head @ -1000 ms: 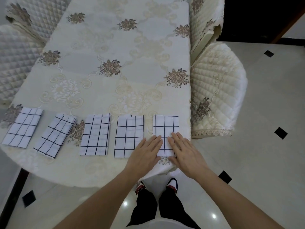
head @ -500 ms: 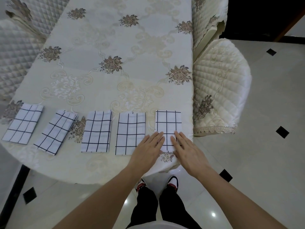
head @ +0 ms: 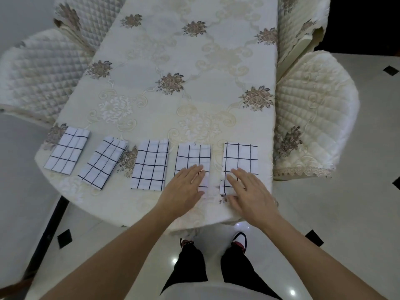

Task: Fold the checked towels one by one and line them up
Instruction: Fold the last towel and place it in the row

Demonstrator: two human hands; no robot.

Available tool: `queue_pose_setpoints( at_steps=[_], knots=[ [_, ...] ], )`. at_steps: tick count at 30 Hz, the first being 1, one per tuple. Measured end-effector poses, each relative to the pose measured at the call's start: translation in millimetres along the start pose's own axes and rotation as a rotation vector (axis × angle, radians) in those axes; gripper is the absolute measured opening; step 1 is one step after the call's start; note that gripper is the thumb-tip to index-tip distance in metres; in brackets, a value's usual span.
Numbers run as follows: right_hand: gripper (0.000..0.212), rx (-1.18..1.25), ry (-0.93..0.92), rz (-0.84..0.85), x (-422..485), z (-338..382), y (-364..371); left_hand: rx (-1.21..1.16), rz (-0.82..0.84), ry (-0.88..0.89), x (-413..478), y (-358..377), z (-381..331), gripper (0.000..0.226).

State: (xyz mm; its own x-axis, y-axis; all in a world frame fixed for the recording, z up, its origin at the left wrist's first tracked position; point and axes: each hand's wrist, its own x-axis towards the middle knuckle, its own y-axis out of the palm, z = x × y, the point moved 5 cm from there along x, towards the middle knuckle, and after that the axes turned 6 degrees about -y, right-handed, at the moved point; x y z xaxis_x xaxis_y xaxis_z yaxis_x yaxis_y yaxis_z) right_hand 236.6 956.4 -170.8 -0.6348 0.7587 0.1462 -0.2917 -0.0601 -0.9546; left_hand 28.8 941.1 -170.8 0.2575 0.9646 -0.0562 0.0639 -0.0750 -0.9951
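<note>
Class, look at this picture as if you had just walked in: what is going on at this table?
A person stands at the table, where five folded checked towels lie in a row along the near edge. The left hand lies flat on the fourth towel from the left, the right hand flat on the fifth towel, fingers straight. The second towel sits askew; the rest look roughly lined up.

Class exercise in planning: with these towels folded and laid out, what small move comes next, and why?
Probably lift the left hand off the fourth towel and square up the second towel from the left: it lies the most askew of the five.
</note>
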Motion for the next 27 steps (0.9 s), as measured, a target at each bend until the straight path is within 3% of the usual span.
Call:
queue_pose_setpoints(
  at_steps=[5, 9, 12, 15, 19, 22, 27],
  knots=[
    [0.058, -0.018, -0.12, 0.08, 32, 45, 24, 0.014, 0.008, 0.112, -16, -4, 46, 0.066],
    [0.063, -0.077, -0.079, 0.144, 36, 66, 43, 0.028, -0.05, 0.236, -23, -1, 58, 0.065],
    [0.053, -0.158, -0.067, 0.125, 37, 76, 51, 0.033, -0.099, 0.308, -23, 7, 61, 0.062],
    [0.051, -0.187, -0.025, 0.139, 37, 84, 57, 0.046, -0.106, 0.326, -24, 13, 63, 0.058],
    [0.063, -0.206, 0.034, 0.171, 35, 87, 59, 0.03, -0.099, 0.352, -17, 19, 68, 0.053],
    [0.053, -0.244, 0.04, 0.182, 39, 83, 58, 0.013, -0.082, 0.343, -12, 21, 69, 0.053],
    [0.053, -0.251, 0.056, 0.194, 42, 82, 59, -0.006, -0.071, 0.342, -8, 21, 67, 0.054]
  ],
)
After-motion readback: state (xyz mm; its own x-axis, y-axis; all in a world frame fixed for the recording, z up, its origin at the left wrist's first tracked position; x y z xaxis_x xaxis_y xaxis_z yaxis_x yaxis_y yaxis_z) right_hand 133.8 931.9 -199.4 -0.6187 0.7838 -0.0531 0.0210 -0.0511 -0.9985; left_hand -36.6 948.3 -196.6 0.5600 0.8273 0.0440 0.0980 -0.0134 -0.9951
